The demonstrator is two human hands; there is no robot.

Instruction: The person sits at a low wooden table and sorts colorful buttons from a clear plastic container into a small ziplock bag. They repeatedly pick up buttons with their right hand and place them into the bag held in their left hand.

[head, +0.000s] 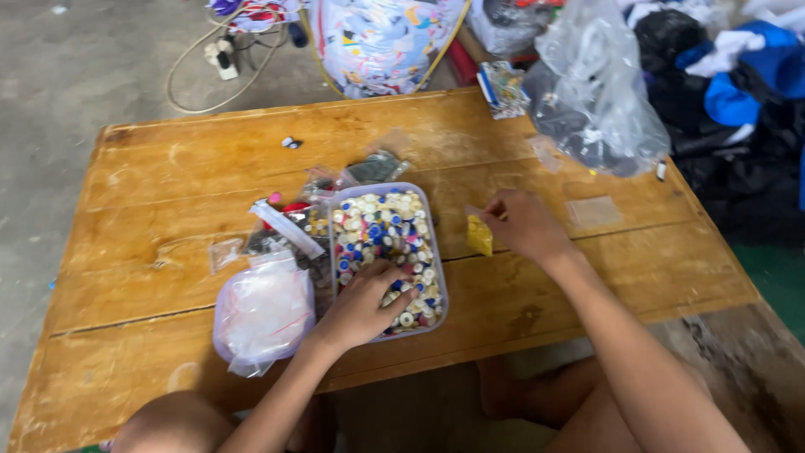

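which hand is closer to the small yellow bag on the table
Right. The right hand pinches the small yellow bag at its fingertips; the left hand is apart from it, resting in the tray of buttons.

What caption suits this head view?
Left hand digs in a tray of buttons; right hand pinches a small yellow bag.

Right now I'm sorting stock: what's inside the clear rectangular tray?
The clear rectangular tray holds a heap of small round pieces, mostly cream, some blue and red. The left hand rests on them and covers those beneath it; deeper layers cannot be seen.
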